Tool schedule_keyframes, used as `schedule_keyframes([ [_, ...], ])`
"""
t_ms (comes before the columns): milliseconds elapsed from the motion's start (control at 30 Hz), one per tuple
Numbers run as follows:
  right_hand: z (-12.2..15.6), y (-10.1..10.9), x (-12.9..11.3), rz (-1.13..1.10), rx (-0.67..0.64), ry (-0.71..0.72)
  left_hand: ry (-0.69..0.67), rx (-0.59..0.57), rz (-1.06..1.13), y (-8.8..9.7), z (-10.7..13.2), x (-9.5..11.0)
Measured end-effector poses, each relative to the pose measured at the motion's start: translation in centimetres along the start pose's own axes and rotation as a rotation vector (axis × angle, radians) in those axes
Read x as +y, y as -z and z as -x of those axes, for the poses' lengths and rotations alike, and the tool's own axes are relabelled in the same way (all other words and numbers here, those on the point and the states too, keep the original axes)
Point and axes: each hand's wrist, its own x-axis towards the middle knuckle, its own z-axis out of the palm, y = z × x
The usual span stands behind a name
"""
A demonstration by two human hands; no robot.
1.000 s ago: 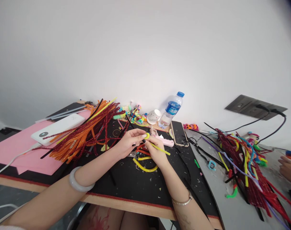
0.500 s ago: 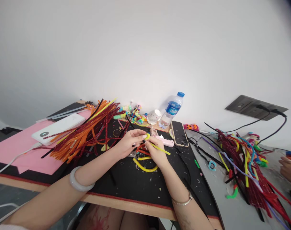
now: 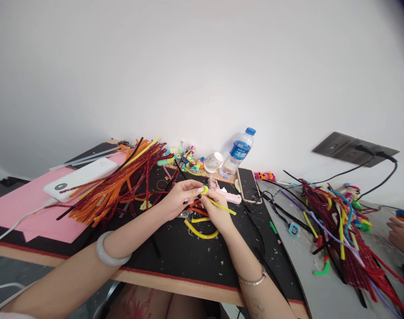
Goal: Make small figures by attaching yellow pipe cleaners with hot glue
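A yellow pipe cleaner point(image 3: 225, 208) is pinched between my two hands above the black mat. Its end is wound into a small round coil at the fingertips, and its straight tail sticks out to the right across my right hand. My left hand point(image 3: 179, 198) grips the coil from the left with thumb and fingers. On the other side, my right hand point(image 3: 219, 213) is closed on the same piece. Below the hands lie a curved yellow pipe cleaner point(image 3: 202, 232) and some red-orange pieces, partly hidden. Just behind is a pink hot glue gun point(image 3: 231, 196), its front part partly covered.
Orange and dark red pipe cleaners point(image 3: 103, 195) lie over a white power bank point(image 3: 84, 177) at left. At the back stand a paper cup point(image 3: 213, 162), a water bottle point(image 3: 239, 153) and a phone point(image 3: 248, 186). Another pile point(image 3: 335, 221) and another person's hand point(image 3: 401, 235) are at right.
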Motion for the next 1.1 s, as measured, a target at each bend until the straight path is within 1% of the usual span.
schedule_keyframes([
  [1100,0.11,0.06,0.09,0.020,-0.014,-0.005,-0.007,0.017,-0.006,-0.05,-0.02,0.00],
])
